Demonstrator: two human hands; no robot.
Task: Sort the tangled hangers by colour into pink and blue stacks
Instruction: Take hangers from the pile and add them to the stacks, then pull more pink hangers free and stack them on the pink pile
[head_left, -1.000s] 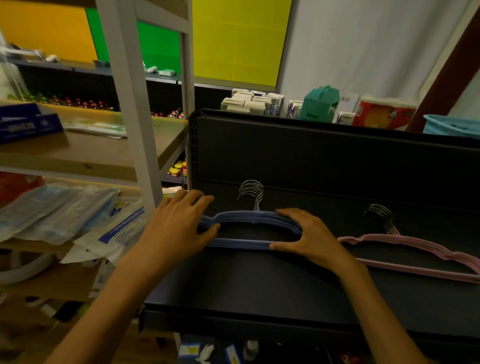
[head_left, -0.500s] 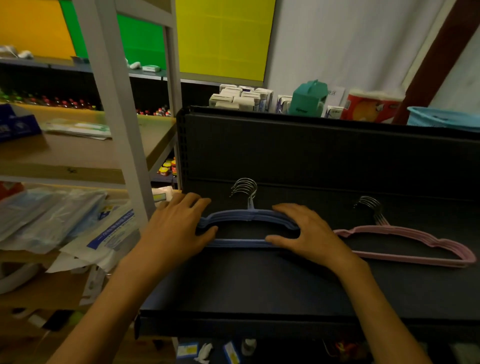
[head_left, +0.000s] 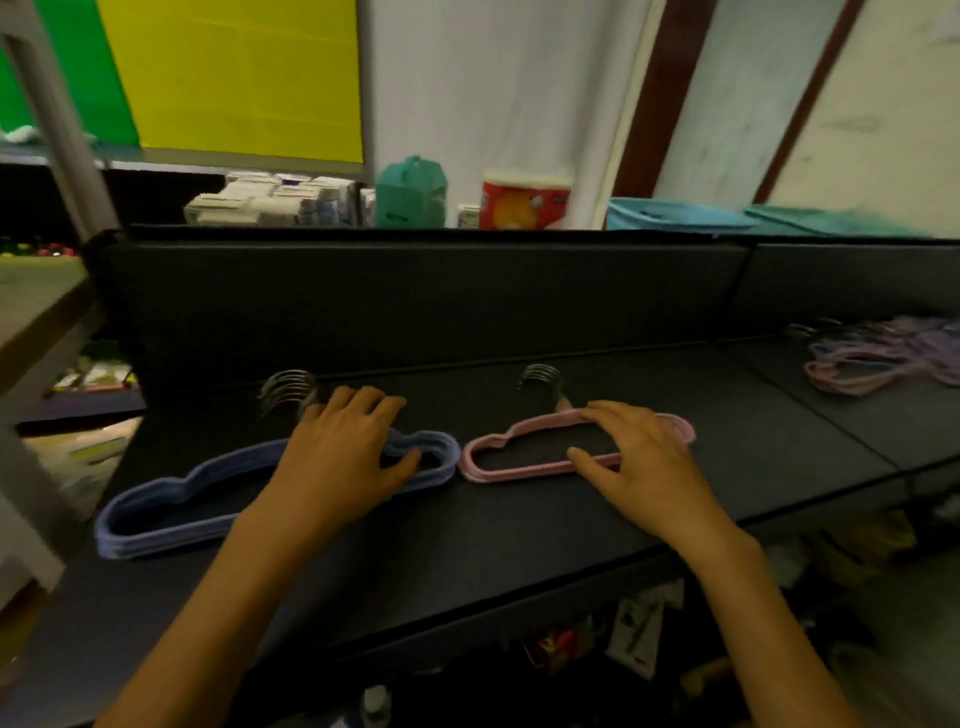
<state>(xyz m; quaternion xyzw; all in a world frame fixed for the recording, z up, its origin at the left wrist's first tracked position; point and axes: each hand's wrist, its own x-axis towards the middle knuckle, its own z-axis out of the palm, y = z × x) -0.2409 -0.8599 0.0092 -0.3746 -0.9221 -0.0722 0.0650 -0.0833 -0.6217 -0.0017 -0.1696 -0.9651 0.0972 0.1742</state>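
Squaring up both piles on the black shelf (head_left: 519, 545): left hand (head_left: 343, 457) lay flat, fingers straight, on the blue stack (head_left: 171, 499) toward the shelf's left end; right hand (head_left: 639, 462) rested, fingers relaxed, on the pink stack (head_left: 498, 452) mid-shelf. Neither grip closed on anything. A tangled pile (head_left: 883, 358) sat near the right rear. The hangers looked light, stiff, velvety and prone to snagging; best taken at the neck below the hooks.

Teal carton (head_left: 411, 193), red pkg (head_left: 523, 199), blue bin (head_left: 675, 214).
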